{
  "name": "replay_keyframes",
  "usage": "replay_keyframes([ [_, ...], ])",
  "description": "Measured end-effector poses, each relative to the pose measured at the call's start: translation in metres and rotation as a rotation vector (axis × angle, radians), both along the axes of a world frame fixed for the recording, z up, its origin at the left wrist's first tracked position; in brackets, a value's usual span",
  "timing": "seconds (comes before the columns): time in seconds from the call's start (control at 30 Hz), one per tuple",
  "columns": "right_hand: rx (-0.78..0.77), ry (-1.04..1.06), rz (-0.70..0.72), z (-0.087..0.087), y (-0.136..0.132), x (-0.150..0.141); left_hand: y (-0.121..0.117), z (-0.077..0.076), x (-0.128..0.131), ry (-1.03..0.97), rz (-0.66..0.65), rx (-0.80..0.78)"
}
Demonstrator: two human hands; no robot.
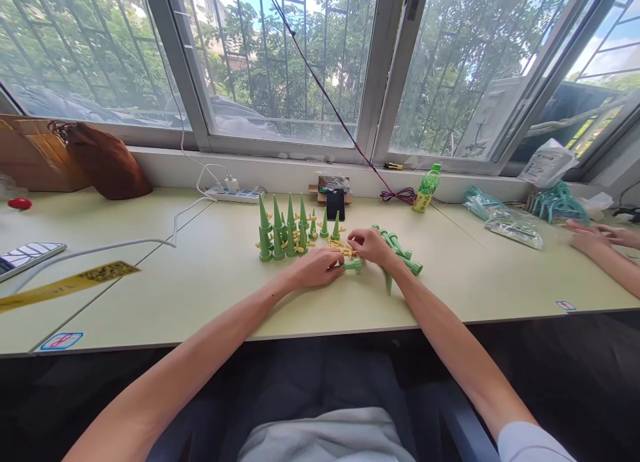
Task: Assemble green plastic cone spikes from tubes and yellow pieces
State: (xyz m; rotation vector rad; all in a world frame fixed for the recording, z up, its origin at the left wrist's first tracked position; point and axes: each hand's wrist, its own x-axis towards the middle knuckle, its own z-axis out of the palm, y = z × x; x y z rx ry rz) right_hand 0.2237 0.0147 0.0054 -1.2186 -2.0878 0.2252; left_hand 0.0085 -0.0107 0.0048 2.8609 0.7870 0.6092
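Note:
My left hand (320, 267) lies low over the table, its fingers closed on a green plastic cone (353, 265) that lies on its side with its base toward the right. My right hand (369, 245) reaches down at a pile of small yellow plastic pieces (341, 248); its fingertips are bent together, and whether a piece is between them is too small to tell. Left of the pile, several green cones (279, 239) stand upright in rows, many with yellow pieces sticking out of their sides. More green cones (400, 245) lie loose beside my right wrist, partly hidden by it.
Behind the cones are a black phone (335, 204) and a power strip (235, 195). A green drink bottle (427, 189) stands near the sill. Bagged teal items (513, 225) lie right, near another person's hands (600, 239). A white cable (125, 243) and yellow strap (70, 285) cross the left side.

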Motion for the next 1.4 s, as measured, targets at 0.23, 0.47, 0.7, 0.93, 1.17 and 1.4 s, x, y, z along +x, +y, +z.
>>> replay_keyframes([
  [0.23,-0.047,0.005,0.028,0.005,-0.001,0.002,0.002,0.004,-0.002,-0.247,0.058,-0.025],
  [0.47,-0.044,-0.171,-0.034,0.008,-0.003,0.003,0.008,0.0,0.001,-0.44,0.084,-0.077],
  [0.7,-0.121,-0.242,-0.074,0.01,-0.006,0.003,-0.001,0.009,0.004,-0.547,0.154,-0.315],
  [0.93,-0.121,-0.275,-0.073,0.008,-0.004,0.003,-0.001,0.006,0.005,-0.608,0.132,-0.482],
  [1.17,-0.116,-0.283,-0.075,0.006,-0.003,0.003,0.002,0.003,0.006,-0.705,0.072,-0.635],
  [1.4,-0.153,-0.296,-0.083,0.01,-0.005,0.0,0.002,0.003,0.007,-0.754,0.05,-0.709],
])
